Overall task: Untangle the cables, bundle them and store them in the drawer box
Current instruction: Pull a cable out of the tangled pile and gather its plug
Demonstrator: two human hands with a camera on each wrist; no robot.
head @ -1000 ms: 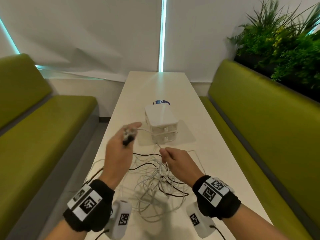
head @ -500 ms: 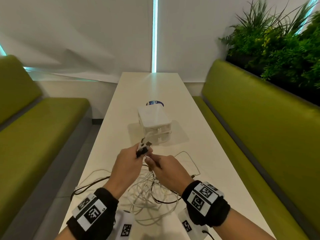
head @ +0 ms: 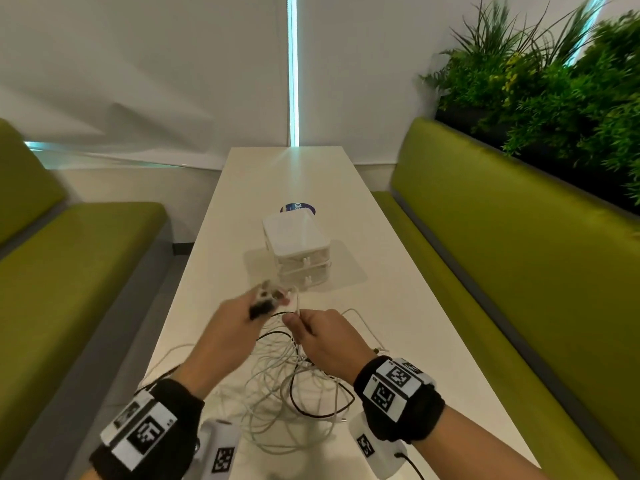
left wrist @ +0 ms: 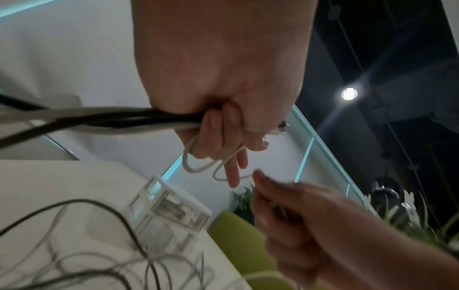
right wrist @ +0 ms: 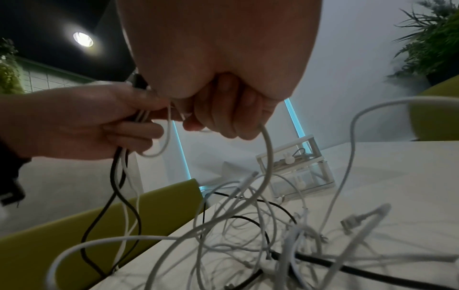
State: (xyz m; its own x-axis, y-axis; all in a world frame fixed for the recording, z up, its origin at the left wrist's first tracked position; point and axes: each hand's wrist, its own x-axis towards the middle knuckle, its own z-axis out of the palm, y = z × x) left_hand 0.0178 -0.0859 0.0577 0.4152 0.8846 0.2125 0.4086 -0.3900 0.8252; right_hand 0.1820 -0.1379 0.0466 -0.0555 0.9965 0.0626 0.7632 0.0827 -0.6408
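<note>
**Both hands on cable ends above the tangle**

Left hand (head: 225,332): raised above the long white table (head: 398,306), fingers curled round a gathered bunch of black and white cable ends (left wrist: 119,119). In the left wrist view a thin white loop (left wrist: 198,166) hangs below the curled fingers (left wrist: 213,133). In the head view the plug ends sticking out of this fist are motion-blurred; connector types cannot be told.

Right hand (head: 325,341): just beside the left, fingers clenched round a single white cable (right wrist: 267,149). That cable runs down from the fist into the pile.

Tangle of thin white and black cables (head: 294,393): lies loose on the table, directly beneath and between the two hands, strands crossing one another. One white strand (head: 360,317) loops out to the right of the pile.

White two-tier plastic drawer box with clear fronts (head: 298,251): stands upright on the table beyond the hands, apart from the tangle. Both drawers look pushed in. The right wrist view shows something coiled inside the upper drawer (right wrist: 298,155).

Surroundings: olive-green upholstered benches (head: 519,271) on both sides of the table, green leafy plants (head: 554,91) behind the right bench.
</note>
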